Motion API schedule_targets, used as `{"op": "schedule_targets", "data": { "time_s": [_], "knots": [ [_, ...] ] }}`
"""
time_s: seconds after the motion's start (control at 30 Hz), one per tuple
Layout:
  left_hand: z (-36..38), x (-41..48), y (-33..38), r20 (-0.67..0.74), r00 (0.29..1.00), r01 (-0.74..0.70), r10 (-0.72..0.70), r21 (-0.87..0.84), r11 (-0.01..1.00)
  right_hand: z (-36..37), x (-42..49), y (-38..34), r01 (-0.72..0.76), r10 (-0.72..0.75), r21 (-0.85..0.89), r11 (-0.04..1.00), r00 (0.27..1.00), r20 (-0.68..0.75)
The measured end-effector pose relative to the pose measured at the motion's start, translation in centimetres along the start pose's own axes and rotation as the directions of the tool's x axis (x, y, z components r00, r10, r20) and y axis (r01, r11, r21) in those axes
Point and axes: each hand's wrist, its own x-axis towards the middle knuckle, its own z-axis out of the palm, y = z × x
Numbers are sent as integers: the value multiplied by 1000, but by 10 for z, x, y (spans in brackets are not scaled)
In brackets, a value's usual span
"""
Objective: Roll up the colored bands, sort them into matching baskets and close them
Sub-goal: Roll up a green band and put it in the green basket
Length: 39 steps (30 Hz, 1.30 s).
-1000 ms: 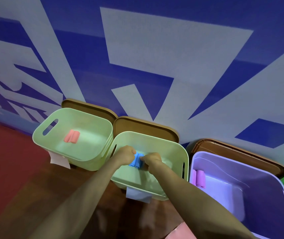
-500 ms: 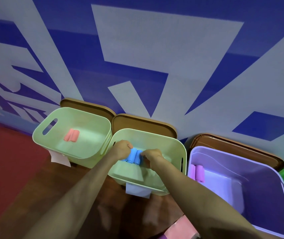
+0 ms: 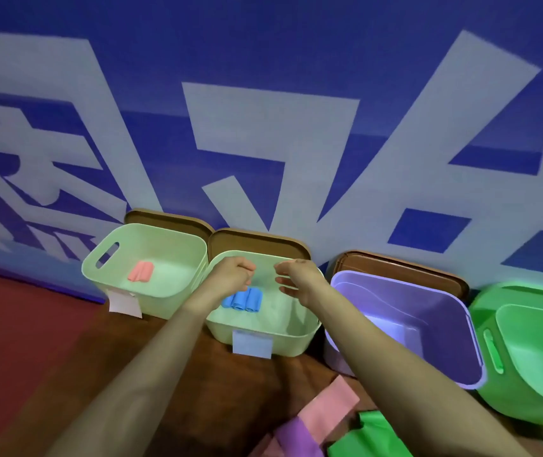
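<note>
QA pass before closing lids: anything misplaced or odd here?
Nothing stands out. The rolled blue bands lie in the blue-labelled pale green plastic basket, the rolled pink band in the left pale green plastic basket.

Smooth moulded plastic with a soft sheen in the left pale green basket [image 3: 177,230], the middle pale green basket [image 3: 300,334], the purple basket [image 3: 428,324] and the bright green basket [image 3: 527,324]; duller brown plastic in the lids [image 3: 257,240] behind. Thin, matt, rubbery-looking sheet in the blue rolls [image 3: 242,299], the pink roll [image 3: 141,271] and the loose bands [image 3: 329,407]; plain matt paper in the labels [image 3: 252,344]. Glossy brown wood-look floor [image 3: 237,384] with faint reflections, matt printed wall [image 3: 263,143].
</note>
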Motion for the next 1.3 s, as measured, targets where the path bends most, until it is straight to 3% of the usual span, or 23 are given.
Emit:
{"op": "schedule_targets", "data": {
  "time_s": [0.23,0.4,0.53,0.67,0.73,0.8,0.93,1.07,1.2,1.3],
  "knots": [
    [17,-107,30,-11,993,-116,120,-373,920,-57,-119,-7,360,-361,15,933,932,38],
    [88,-163,10,19,993,-92,114,-466,880,-110,-164,47,440,-440,-45,897,898,8],
    [163,-176,-32,130,982,-87,135,-321,943,-151,-164,118,457,-472,-139,878,877,-93],
    [221,-172,-86,38,959,-284,282,47,958,-191,-145,190,414,-505,-401,817,850,-152],
    [241,-169,-108,20,949,-312,315,199,929,-205,-131,222,359,-549,-630,688,826,-129],
    [257,-167,-125,41,950,-310,309,228,923,-215,-124,246,316,-597,-781,539,798,-89],
    [280,-162,-144,28,929,-353,370,379,856,-220,-116,280,329,-669,-854,402,743,-29],
    [288,-157,-151,-25,908,-372,418,408,833,-215,-111,303,398,-741,-877,267,667,77],
    [281,-177,-159,41,846,-525,532,234,818,-210,-141,312,462,-733,-829,315,673,96],
    [276,-197,-150,31,796,-604,605,109,789,-210,-167,304,553,-668,-590,588,743,30]
  ]
}}
